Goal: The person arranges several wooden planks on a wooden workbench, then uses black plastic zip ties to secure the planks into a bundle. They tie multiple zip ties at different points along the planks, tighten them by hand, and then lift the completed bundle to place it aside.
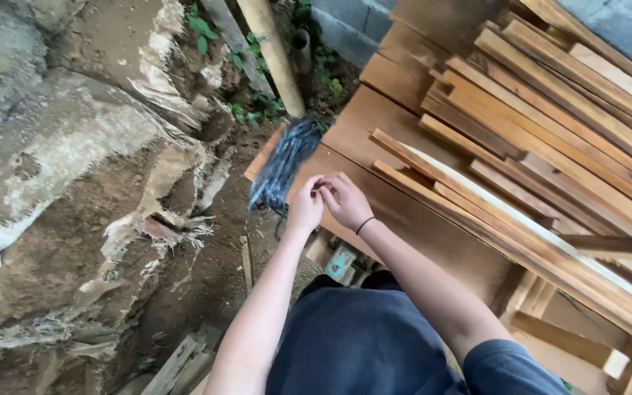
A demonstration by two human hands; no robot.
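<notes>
My left hand [306, 205] and my right hand [345, 199] meet fingertip to fingertip over the edge of a brown wooden board table [374, 124]. Both pinch something too small to make out. A dark blue-black bundle of thin strands [283, 164] lies on the table edge just left of my left hand, blurred. My right wrist carries a thin black band.
A stack of long wooden slats [550, 139] covers the right side of the table. A bamboo pole [276, 55] leans at the top. To the left lies bare earth with torn white sacking [104, 219]. Wood scraps [177, 362] rest on the ground below.
</notes>
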